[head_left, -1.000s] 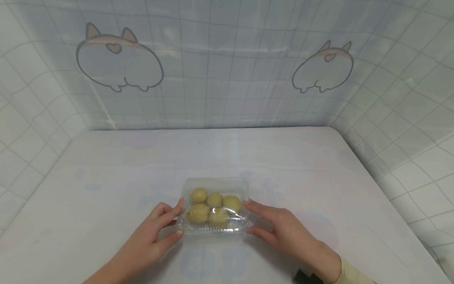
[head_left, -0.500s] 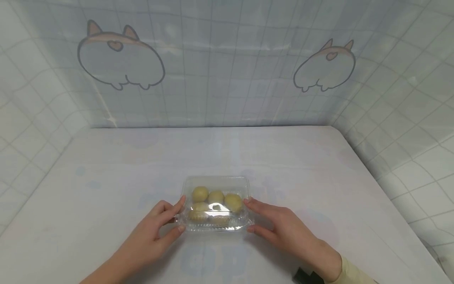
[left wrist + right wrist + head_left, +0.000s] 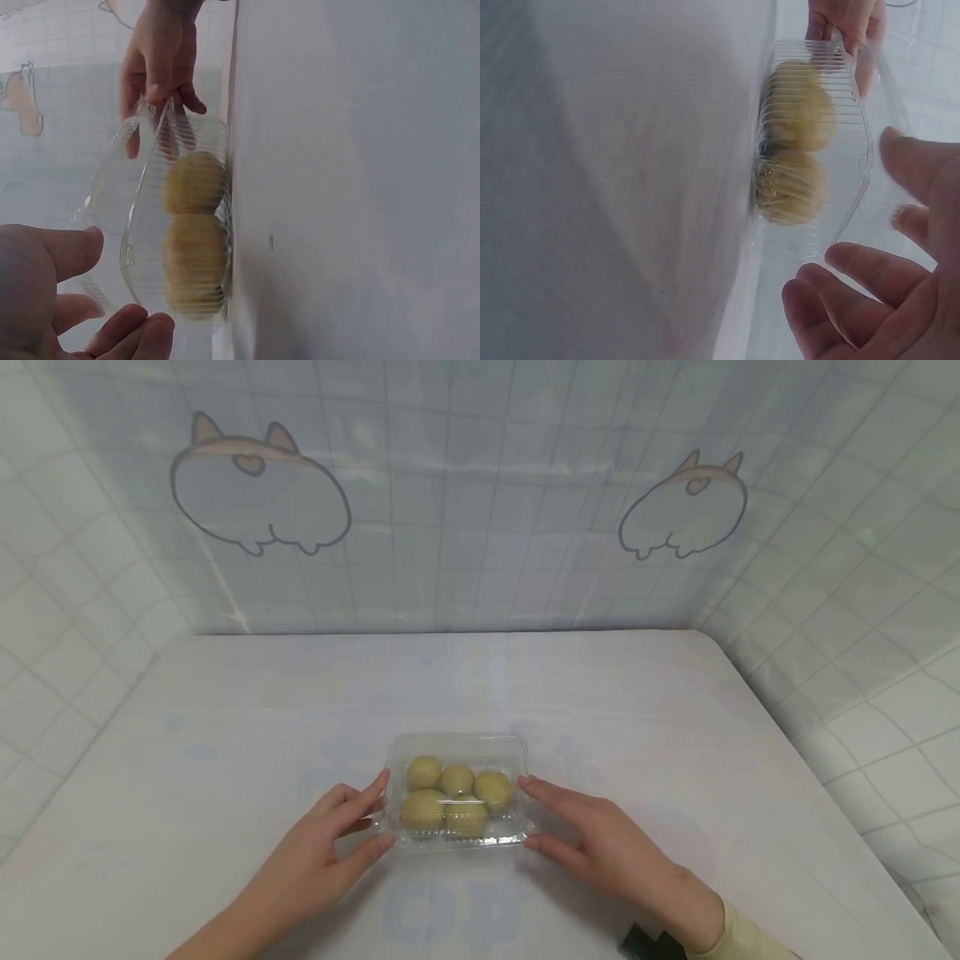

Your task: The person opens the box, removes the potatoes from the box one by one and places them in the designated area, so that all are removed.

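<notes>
Looking at this clear plastic box (image 3: 457,745), I'd bet it's super light and bendy, the thin crackly sort that dents if you squeeze. It sits on the counter (image 3: 615,710) right between the left hand (image 3: 315,847) and the right hand (image 3: 600,835), with round yellow lumps (image 3: 423,810) inside (I count five, can't tell what they are exactly). The hands are apart from each other, one at each end, thumb and fingers pinching around the corners nearest the thumbs; can't tell if they've got the lid (image 3: 88,201) alone or the rim (image 3: 868,165) as well. From the wrist views the lid looks a bit up off the rim, so not snapped down. Most of the weight is probably the lumps, which look firm enough but might roll toward whichever hand dips. Smooth plastic, so likely slippery, though the ribbed wall (image 3: 212,136) below the fingers should add some stiffness. Best hold imo: the rim by both thumbs for working the lid, or flat fingers under each end for lifting. Wouldn't press midway between the hands, that's where the lid would probably cave in.
</notes>
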Motion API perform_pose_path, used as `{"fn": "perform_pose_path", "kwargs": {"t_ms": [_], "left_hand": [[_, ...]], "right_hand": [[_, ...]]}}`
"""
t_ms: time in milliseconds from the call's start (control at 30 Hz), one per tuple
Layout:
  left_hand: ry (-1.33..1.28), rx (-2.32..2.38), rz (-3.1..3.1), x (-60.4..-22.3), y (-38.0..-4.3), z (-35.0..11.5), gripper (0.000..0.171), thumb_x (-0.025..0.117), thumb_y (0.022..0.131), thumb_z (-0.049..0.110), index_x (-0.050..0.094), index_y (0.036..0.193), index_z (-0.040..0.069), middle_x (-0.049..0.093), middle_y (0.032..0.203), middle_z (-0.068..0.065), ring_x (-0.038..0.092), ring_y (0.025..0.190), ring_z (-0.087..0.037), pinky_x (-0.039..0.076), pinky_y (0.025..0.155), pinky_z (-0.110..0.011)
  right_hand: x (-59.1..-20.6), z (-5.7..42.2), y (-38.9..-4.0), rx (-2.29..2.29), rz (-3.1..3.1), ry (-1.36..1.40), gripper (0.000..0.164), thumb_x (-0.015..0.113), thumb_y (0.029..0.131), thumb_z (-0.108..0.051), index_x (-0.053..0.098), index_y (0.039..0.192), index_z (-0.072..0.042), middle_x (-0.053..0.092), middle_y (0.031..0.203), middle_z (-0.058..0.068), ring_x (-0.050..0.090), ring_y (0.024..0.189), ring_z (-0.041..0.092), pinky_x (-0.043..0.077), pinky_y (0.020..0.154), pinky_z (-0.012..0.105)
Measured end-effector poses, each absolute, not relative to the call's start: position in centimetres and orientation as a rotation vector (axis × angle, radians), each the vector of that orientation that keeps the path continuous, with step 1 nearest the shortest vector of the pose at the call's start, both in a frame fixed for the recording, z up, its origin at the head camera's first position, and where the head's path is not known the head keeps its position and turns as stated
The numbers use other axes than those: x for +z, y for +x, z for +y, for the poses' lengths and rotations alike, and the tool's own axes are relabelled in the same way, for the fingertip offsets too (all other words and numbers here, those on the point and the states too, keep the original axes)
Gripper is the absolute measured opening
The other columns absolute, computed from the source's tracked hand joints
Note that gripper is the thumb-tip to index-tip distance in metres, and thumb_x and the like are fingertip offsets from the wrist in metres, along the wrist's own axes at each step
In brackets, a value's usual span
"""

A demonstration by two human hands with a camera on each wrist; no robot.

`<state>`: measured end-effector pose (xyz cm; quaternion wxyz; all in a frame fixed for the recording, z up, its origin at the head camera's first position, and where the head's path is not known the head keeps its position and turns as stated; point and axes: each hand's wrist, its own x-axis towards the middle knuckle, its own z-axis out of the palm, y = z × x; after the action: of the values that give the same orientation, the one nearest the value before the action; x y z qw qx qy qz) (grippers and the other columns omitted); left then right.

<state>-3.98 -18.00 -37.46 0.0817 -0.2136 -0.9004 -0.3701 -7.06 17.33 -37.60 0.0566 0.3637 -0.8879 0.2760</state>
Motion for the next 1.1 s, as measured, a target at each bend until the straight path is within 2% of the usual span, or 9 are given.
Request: {"fn": "perform_pose_path", "kwargs": {"t_ms": [200,333,533,600,733,800,867,967,1100], "left_hand": [[-0.663,-1.122,-2.667,-37.4,-4.4,-18.3,0.065,0.076,0.089,0.022,0.049,0.146,0.01,0.056,0.107,0.015,0.065,0.104,-0.011,0.058,0.086,-0.03],[-0.666,-1.175,-2.655,-37.4,-4.7,-18.3,0.063,0.076,0.089,0.023,0.051,0.145,0.008,0.058,0.113,0.013,0.063,0.107,-0.009,0.056,0.089,-0.026],[-0.639,-1.169,-2.654,-37.5,-4.9,-18.1,0.06,0.077,0.088,0.025,0.055,0.142,0.009,0.055,0.126,0.008,0.062,0.109,-0.011,0.056,0.09,-0.028],[-0.622,-1.138,-2.658,-37.6,-4.9,-18.1,0.059,0.077,0.088,0.028,0.056,0.141,0.011,0.051,0.135,0.006,0.062,0.111,-0.012,0.057,0.089,-0.029],[-0.63,-1.112,-2.635,-37.6,-5.0,-18.1,0.06,0.079,0.087,0.027,0.056,0.14,0.012,0.044,0.148,0.005,0.055,0.123,-0.013,0.056,0.09,-0.027],[-0.644,-1.114,-2.623,-37.6,-5.1,-18.1,0.061,0.079,0.087,0.026,0.055,0.141,0.012,0.044,0.15,0.005,0.05,0.128,-0.014,0.055,0.09,-0.026],[-0.64,-1.107,-2.627,-37.5,-5.1,-18.2,0.062,0.078,0.088,0.027,0.053,0.143,0.014,0.045,0.149,0.006,0.052,0.126,-0.013,0.056,0.09,-0.027],[-0.604,-1.099,-2.661,-37.3,-5.2,-18.2,0.064,0.076,0.089,0.032,0.05,0.146,0.017,0.046,0.148,0.008,0.057,0.12,-0.013,0.056,0.09,-0.03],[-0.578,-1.118,-2.695,-37.4,-5.3,-18.3,0.064,0.075,0.09,0.036,0.05,0.145,0.017,0.045,0.149,0.008,0.055,0.123,-0.013,0.056,0.091,-0.03]], "right_hand": [[-37.4,17.4,-7.1,0.842,-2.757,1.073,0.061,0.06,0.099,-0.041,0.039,0.153,-0.024,0.046,0.148,-0.007,0.049,0.13,0.013,0.048,0.104,0.039],[-37.4,17.4,-7.2,0.823,-2.788,1.025,0.06,0.058,0.099,-0.044,0.038,0.153,-0.027,0.044,0.149,-0.011,0.046,0.132,0.01,0.046,0.106,0.038],[-37.4,17.5,-7.2,0.76,-2.777,0.958,0.058,0.06,0.097,-0.048,0.043,0.151,-0.032,0.044,0.149,-0.004,0.048,0.131,0.012,0.051,0.1,0.039],[-37.4,17.5,-7.3,0.762,-2.766,0.953,0.059,0.061,0.097,-0.048,0.044,0.15,-0.031,0.042,0.151,-0.001,0.047,0.131,0.013,0.052,0.098,0.04],[-37.3,17.5,-7.4,0.801,-2.739,0.955,0.06,0.063,0.096,-0.044,0.044,0.15,-0.026,0.041,0.153,-0.005,0.046,0.134,0.014,0.051,0.1,0.04],[-37.3,17.4,-7.5,0.851,-2.73,0.936,0.062,0.065,0.096,-0.043,0.044,0.15,-0.024,0.043,0.151,-0.008,0.052,0.127,0.015,0.053,0.098,0.038],[-37.3,17.4,-7.6,0.906,-2.726,0.911,0.063,0.066,0.095,-0.042,0.044,0.15,-0.023,0.045,0.149,-0.012,0.06,0.117,0.015,0.056,0.09,0.034],[-37.2,17.4,-7.7,0.972,-2.716,0.895,0.062,0.068,0.093,-0.042,0.046,0.148,-0.022,0.047,0.147,-0.013,0.063,0.109,0.013,0.058,0.083,0.03],[-37.3,17.4,-7.8,0.981,-2.681,0.93,0.057,0.07,0.093,-0.039,0.051,0.143,-0.02,0.047,0.149,-0.005,0.056,0.122,0.012,0.057,0.085,0.029]]}}
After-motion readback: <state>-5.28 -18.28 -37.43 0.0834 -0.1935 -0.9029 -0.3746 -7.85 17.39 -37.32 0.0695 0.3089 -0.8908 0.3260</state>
